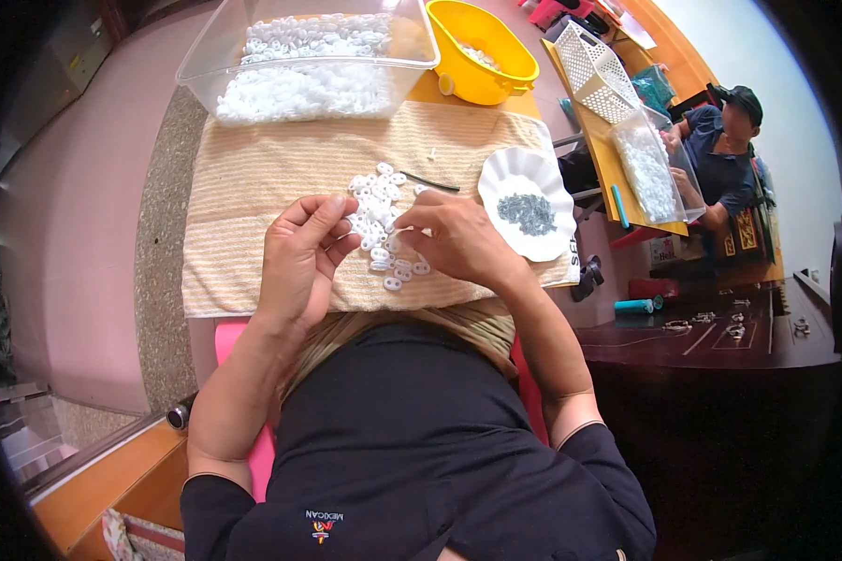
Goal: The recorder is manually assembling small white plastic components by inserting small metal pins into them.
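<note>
Mid-frame: left hand [301, 257] has fingers loosely curled and narrow, thumb meeting fingertips beside the pile of small white plastic rings [376, 217] on the striped towel [253, 178]. Right hand [454, 238] pinches 1 white piece at the pile's right edge. Rings look light, stiff, slippery; likely best gripped by the rim. White scalloped dish [524, 168] of grey bits sits right; clear bin [309, 56] upper centre.

On the towel [253, 187], a heap of small rings [379, 220] lies mid-way; a scalloped dish [529, 168] sits near its right edge, a clear bin [309, 56] beyond its far edge.
</note>
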`<state>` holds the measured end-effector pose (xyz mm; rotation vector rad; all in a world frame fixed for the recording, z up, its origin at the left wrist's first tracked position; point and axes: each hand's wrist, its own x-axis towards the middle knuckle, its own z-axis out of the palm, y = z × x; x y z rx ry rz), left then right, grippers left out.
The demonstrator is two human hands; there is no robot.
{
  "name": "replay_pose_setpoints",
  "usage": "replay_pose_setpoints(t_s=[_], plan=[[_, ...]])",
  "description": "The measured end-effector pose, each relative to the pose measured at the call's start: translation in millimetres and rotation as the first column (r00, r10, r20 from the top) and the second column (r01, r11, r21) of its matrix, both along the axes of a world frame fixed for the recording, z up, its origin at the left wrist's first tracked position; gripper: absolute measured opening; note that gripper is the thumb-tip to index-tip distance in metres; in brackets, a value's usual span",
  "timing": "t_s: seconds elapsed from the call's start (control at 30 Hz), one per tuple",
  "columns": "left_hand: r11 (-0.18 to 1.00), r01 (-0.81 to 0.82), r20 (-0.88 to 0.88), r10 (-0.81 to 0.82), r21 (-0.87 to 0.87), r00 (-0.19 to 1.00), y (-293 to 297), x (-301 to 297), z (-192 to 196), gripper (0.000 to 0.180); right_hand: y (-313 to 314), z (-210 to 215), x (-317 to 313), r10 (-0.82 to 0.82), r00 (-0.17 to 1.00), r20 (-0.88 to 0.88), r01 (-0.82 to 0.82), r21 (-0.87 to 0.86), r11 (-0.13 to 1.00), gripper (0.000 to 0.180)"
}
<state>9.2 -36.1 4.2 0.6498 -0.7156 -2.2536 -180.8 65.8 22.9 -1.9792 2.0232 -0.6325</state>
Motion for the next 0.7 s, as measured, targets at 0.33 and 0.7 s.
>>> replay_pose_setpoints(t_s=[0.33, 0.7], plan=[[1.000, 0.016, -0.020, -0.016, -0.024, 1.000, -2, 1, -6, 0.011, -7, 0, 26, 0.003, 0.987, -0.160, 0.021, 0.147, 0.989, 0.018], [0.999, 0.029, -0.012, -0.029, -0.024, 1.000, -1, 0, -7, 0.011, -9, -9, 33, -0.077, 0.976, -0.205, 0.106, 0.133, 0.985, 0.020]])
